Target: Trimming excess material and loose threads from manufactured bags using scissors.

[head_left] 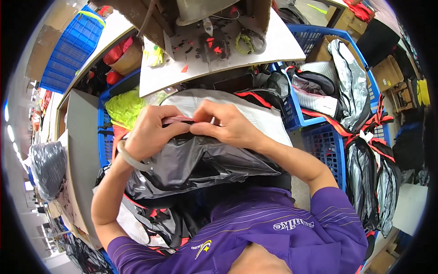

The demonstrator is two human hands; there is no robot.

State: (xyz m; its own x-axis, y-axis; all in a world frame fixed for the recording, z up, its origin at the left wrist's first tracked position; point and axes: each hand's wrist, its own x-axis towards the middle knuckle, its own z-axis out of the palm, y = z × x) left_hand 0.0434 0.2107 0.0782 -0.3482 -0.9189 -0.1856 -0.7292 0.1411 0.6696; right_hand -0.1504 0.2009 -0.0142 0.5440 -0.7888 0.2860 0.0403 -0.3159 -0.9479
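Observation:
In front of my body lies a half-made bag [196,157] of shiny dark grey film, with a narrow pink-red and black edging along its far side. My left hand [155,128] pinches this edging between thumb and fingers; a pale bangle sits on that wrist. Close beside it, my right hand [228,125] also pinches the edging, its thumb and forefinger pressed together. The two sets of fingertips nearly meet. Beyond the hands, a white ribbed panel [255,112] with red and black trim spreads toward the worktop. The gripped material is partly hidden by my fingers.
A white worktop [237,68] with a machine and red scraps stands ahead. Blue crates [296,119] hold silver-lined pieces at the right, where more silver bags [372,182] hang. Bright yellow-green fabric [125,107] lies at the left, near a grey panel [82,118].

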